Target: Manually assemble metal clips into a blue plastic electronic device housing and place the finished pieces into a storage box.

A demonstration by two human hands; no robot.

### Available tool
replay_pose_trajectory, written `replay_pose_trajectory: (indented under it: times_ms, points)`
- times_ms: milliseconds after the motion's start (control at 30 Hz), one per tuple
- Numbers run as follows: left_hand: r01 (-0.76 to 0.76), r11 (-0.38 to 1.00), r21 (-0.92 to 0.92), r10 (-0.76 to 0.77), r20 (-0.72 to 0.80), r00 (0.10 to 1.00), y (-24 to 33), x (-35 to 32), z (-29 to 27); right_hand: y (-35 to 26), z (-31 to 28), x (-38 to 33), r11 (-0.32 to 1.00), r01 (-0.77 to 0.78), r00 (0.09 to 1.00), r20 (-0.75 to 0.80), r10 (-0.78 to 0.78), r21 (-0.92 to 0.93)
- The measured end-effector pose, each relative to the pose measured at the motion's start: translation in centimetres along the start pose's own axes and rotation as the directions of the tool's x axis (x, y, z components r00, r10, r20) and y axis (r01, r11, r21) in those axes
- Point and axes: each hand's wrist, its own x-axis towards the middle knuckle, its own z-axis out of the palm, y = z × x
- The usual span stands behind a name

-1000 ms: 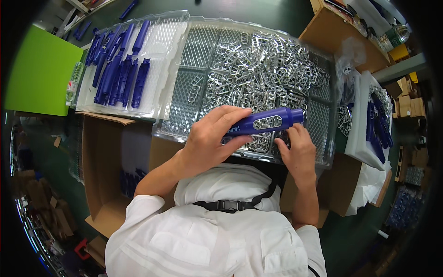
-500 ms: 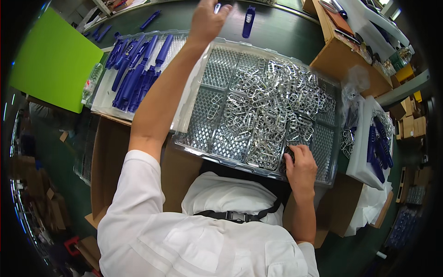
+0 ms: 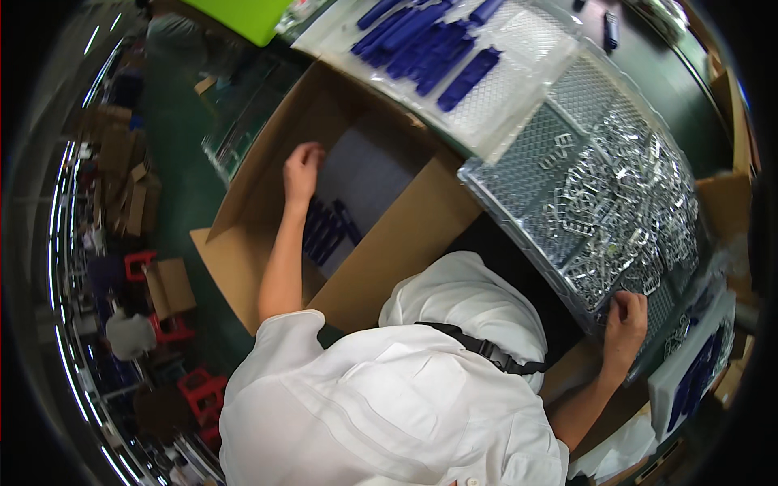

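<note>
My left hand (image 3: pixel 301 172) hangs over a deep cardboard box (image 3: pixel 403 235), fingers loosely bent and apart, with nothing visible in them. Inside the box, several dark blue plastic pieces (image 3: pixel 324 235) lie side by side next to a grey sheet (image 3: pixel 369 166). One blue piece sits aslant at the end of the row. At the near edge of a clear compartment tray, my right hand (image 3: pixel 626 330) has thumb and fingers closed together; what they hold, if anything, is hidden. Small shiny metal buckle-like frames (image 3: pixel 620 202) are heaped in the tray (image 3: pixel 519 190) beside it.
Beyond the box, a clear tray (image 3: pixel 519 73) carries long blue plastic parts (image 3: pixel 421 44). White foam (image 3: pixel 668 389) with blue parts stands at the right. One dark blue piece (image 3: pixel 610 31) lies on the green bench. Red stools (image 3: pixel 201 389) stand on the floor at left.
My left hand has come from the far bench to above the cardboard box, and the small piece it held is no longer visible in it. The view has turned left. My right hand stays by the tray.
</note>
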Motion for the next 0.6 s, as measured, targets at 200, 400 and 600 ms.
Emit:
replay_pose_trajectory:
  times_ms: [200, 400, 600]
  points:
    - [0.316, 0.750, 0.582, -0.575, 0.336, 0.746, -19.0, -11.5, -1.7, -0.4, -1.4, 1.6, 0.999, 0.000, 0.999, -0.039, 0.002, 0.043]
    - [0.234, 0.564, 0.792, -0.593, 0.191, 0.782, -23.4, -14.1, 4.6, -0.6, -2.9, 1.4, 0.975, -0.012, 0.998, 0.063, 0.026, -0.223]
    - [0.132, 0.652, 0.746, -0.479, 0.271, 0.835, -19.9, -12.9, 6.7, -2.1, -3.6, 1.8, 0.968, -0.096, 0.995, -0.057, 0.085, -0.233]
